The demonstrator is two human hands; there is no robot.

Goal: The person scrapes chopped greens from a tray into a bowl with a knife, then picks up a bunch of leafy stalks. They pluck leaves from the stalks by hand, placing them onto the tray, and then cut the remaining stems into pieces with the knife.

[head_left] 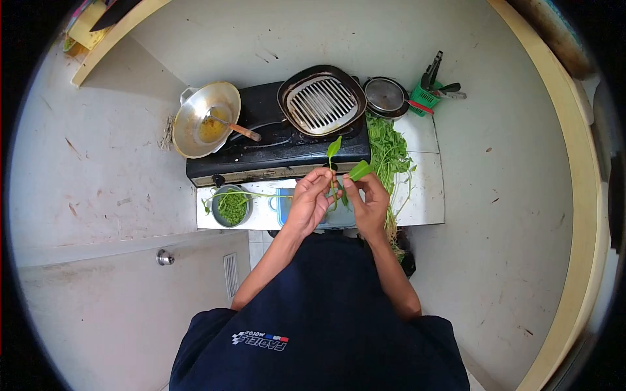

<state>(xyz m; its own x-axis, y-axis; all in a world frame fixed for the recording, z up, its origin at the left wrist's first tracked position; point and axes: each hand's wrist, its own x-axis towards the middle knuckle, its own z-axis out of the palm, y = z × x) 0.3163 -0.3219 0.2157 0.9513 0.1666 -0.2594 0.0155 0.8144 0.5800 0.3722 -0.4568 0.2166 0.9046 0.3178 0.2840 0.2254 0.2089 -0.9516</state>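
Note:
My left hand (312, 201) is closed around a thin green stem of what looks like water spinach (334, 147), whose leaf points up above the fingers. One long stalk (264, 195) stretches leftward from this hand over a grey bowl. Close beside it, my right hand (370, 203) pinches a broad green leaf (360, 171) between thumb and fingers. Below both hands lies a blue-rimmed clear container (282, 212), partly hidden by them. Small picked green pieces (231, 207) fill the grey bowl (246, 216).
A black stove (261, 155) stands behind, bearing a wok (184, 133) with a wooden-handled ladle (244, 132) and a square grill pan (322, 104). Leafy bunches (388, 146) hang over the counter's right side. A small pan (385, 96) and green utensil basket (424, 98) sit at the back right.

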